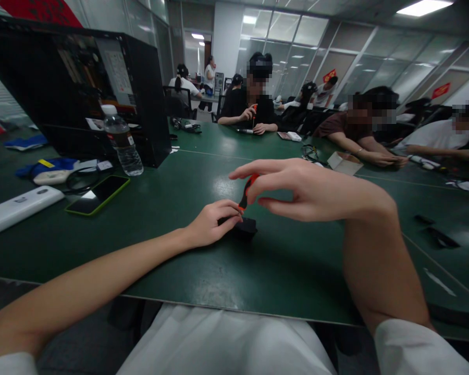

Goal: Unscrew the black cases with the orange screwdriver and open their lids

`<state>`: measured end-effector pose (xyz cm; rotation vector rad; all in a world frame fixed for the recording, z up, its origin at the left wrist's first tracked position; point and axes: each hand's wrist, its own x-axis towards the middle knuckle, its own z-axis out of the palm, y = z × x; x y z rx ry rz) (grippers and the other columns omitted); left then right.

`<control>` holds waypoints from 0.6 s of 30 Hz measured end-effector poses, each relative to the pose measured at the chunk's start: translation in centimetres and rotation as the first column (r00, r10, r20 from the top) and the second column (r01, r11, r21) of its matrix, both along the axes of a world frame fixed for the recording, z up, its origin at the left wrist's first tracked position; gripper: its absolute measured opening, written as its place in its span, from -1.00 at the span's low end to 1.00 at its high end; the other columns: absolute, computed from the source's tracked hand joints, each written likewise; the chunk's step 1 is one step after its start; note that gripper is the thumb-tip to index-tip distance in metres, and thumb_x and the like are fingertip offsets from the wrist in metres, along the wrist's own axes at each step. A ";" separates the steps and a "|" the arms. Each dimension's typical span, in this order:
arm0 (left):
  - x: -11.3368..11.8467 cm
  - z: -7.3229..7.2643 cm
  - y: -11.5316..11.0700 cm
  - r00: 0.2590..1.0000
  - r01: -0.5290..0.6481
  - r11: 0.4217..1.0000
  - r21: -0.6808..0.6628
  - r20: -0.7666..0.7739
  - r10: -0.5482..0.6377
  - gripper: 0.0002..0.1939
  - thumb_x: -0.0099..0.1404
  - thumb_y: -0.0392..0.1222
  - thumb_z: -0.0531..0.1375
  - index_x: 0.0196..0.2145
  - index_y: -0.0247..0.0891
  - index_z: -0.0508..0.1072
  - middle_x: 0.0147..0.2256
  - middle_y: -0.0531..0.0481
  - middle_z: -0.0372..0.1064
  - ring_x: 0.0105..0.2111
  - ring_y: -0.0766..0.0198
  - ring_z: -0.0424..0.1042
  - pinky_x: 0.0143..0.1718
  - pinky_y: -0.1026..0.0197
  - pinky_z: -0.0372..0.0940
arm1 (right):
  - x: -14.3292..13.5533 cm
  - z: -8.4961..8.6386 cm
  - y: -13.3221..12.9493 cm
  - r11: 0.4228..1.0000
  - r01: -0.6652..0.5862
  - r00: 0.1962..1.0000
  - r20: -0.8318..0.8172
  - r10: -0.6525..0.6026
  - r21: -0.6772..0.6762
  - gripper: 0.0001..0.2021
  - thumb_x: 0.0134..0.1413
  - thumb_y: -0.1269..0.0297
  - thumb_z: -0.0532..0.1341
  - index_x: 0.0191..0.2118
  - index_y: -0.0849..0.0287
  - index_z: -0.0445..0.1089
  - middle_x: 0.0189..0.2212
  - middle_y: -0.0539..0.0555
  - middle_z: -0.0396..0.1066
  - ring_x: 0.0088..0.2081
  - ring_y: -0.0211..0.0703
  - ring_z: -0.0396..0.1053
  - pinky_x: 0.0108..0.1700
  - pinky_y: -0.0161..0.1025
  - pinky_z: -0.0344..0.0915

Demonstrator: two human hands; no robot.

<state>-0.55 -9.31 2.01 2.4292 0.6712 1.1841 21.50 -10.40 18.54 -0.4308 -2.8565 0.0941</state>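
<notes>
In the middle of the head view, a small black block-shaped object (247,228) lies on the green table (203,276). My left hand (214,223) grips its left side, fingertips close to the lower end of a red-and-black screwdriver (243,200). The screwdriver leans over the block, handle up. From the right, my right hand (297,188) reaches over with bent fingers at the upper handle, while another finger stretches past it. The screwdriver's tip and part of the block are hidden by my left fingers.
At left stand an open black computer case (148,104) and a water bottle (123,143). A green-edged phone (98,195) and a white oblong device (21,209) lie nearer. Across the table, a person (238,109) holds a screwdriver; an open box (344,163) is at right.
</notes>
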 end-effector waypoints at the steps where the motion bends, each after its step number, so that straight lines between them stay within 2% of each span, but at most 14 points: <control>1: 0.0 0.0 0.0 1.000 0.000 1.000 0.005 0.005 0.000 -0.80 0.46 -0.25 0.12 -0.23 -0.29 0.55 -0.13 -0.15 0.51 -0.09 0.18 0.52 0.00 0.14 0.41 | 0.0 0.0 0.0 1.000 -0.012 1.000 -0.002 0.012 -0.006 -0.80 0.31 0.27 0.15 -0.09 0.12 0.50 0.19 0.13 0.38 0.08 -0.09 0.42 0.05 -0.18 0.29; 3: 0.0 -0.1 0.1 1.000 0.004 1.000 0.015 0.011 -0.004 -0.82 0.45 -0.25 0.14 -0.23 -0.29 0.55 -0.12 -0.15 0.51 -0.09 0.17 0.51 0.01 0.12 0.40 | -0.1 -0.1 0.0 0.999 0.023 1.000 -0.015 -0.023 0.023 -0.74 0.33 0.15 0.16 -0.02 0.14 0.47 0.12 0.16 0.44 0.04 -0.06 0.44 0.02 -0.18 0.30; 5: -0.1 -0.1 0.0 1.000 0.009 1.000 0.021 0.010 -0.009 -0.83 0.44 -0.26 0.15 -0.24 -0.28 0.55 -0.12 -0.14 0.51 -0.09 0.17 0.52 0.00 0.12 0.40 | -0.4 -0.4 0.1 0.985 0.135 0.991 -0.023 -0.133 0.107 -0.64 0.32 0.04 0.17 0.02 0.19 0.45 -0.06 0.19 0.53 -0.12 -0.05 0.48 -0.12 -0.20 0.30; 7: -0.1 0.0 0.0 1.000 0.017 0.999 0.031 0.010 -0.017 -0.83 0.44 -0.26 0.15 -0.24 -0.29 0.55 -0.12 -0.15 0.51 -0.10 0.18 0.51 -0.01 0.13 0.40 | -0.7 -0.6 0.2 0.948 0.258 0.965 0.000 -0.262 0.185 -0.62 0.32 -0.02 0.17 -0.06 0.21 0.48 -0.32 0.14 0.55 -0.32 -0.09 0.46 -0.28 -0.23 0.24; 9: -0.1 0.0 -0.1 1.000 0.025 0.999 0.037 0.017 -0.026 -0.83 0.44 -0.27 0.14 -0.25 -0.30 0.55 -0.13 -0.16 0.51 -0.11 0.19 0.51 -0.01 0.14 0.40 | -0.7 -0.6 0.2 0.944 0.276 0.957 0.043 -0.288 0.180 -0.67 0.34 0.03 0.14 -0.17 0.19 0.51 -0.48 0.07 0.49 -0.43 -0.15 0.40 -0.34 -0.25 0.19; 10: -0.1 0.1 -0.1 0.999 0.027 0.999 0.036 0.019 -0.027 -0.82 0.45 -0.27 0.14 -0.25 -0.31 0.54 -0.14 -0.16 0.51 -0.11 0.19 0.51 -0.03 0.15 0.40 | -0.7 -0.6 0.1 0.962 0.232 0.969 0.057 -0.242 0.145 -0.71 0.36 0.10 0.13 -0.19 0.18 0.51 -0.44 0.07 0.50 -0.41 -0.16 0.41 -0.33 -0.25 0.21; 12: -0.1 0.1 -0.1 1.000 0.015 1.000 0.027 0.019 -0.015 -0.81 0.45 -0.25 0.14 -0.26 -0.30 0.54 -0.16 -0.15 0.50 -0.14 0.19 0.51 -0.05 0.16 0.40 | -0.5 -0.5 0.0 0.994 0.091 0.994 0.051 -0.094 0.060 -0.79 0.34 0.27 0.12 -0.15 0.15 0.50 -0.15 0.12 0.54 -0.22 -0.15 0.48 -0.18 -0.24 0.30; 14: -0.1 0.1 0.0 1.000 -0.003 1.000 0.030 0.016 0.003 -0.81 0.45 -0.23 0.13 -0.27 -0.29 0.53 -0.18 -0.13 0.50 -0.16 0.19 0.51 -0.08 0.16 0.40 | -0.4 -0.4 -0.2 1.000 0.003 1.000 0.019 -0.003 0.021 -0.79 0.30 0.34 0.12 -0.09 0.11 0.50 0.16 0.14 0.39 0.02 -0.11 0.44 0.00 -0.20 0.32; 16: -0.2 0.0 0.1 1.000 -0.014 0.999 0.040 0.019 0.013 -0.81 0.46 -0.22 0.13 -0.26 -0.29 0.53 -0.19 -0.13 0.49 -0.17 0.20 0.50 -0.09 0.16 0.40 | -0.5 -0.4 -0.3 0.999 0.019 1.000 0.004 -0.019 0.045 -0.79 0.32 0.27 0.14 -0.06 0.10 0.49 0.21 0.15 0.34 0.08 -0.06 0.41 0.05 -0.16 0.32; 18: -0.2 0.0 0.1 1.000 -0.004 0.999 0.044 0.021 0.003 -0.81 0.46 -0.24 0.13 -0.25 -0.29 0.53 -0.19 -0.13 0.50 -0.16 0.19 0.50 -0.08 0.16 0.40 | -0.6 -0.6 -0.3 0.987 0.116 0.993 -0.007 -0.116 0.107 -0.73 0.33 0.13 0.17 -0.01 0.15 0.47 0.06 0.19 0.45 -0.03 -0.03 0.45 -0.04 -0.15 0.33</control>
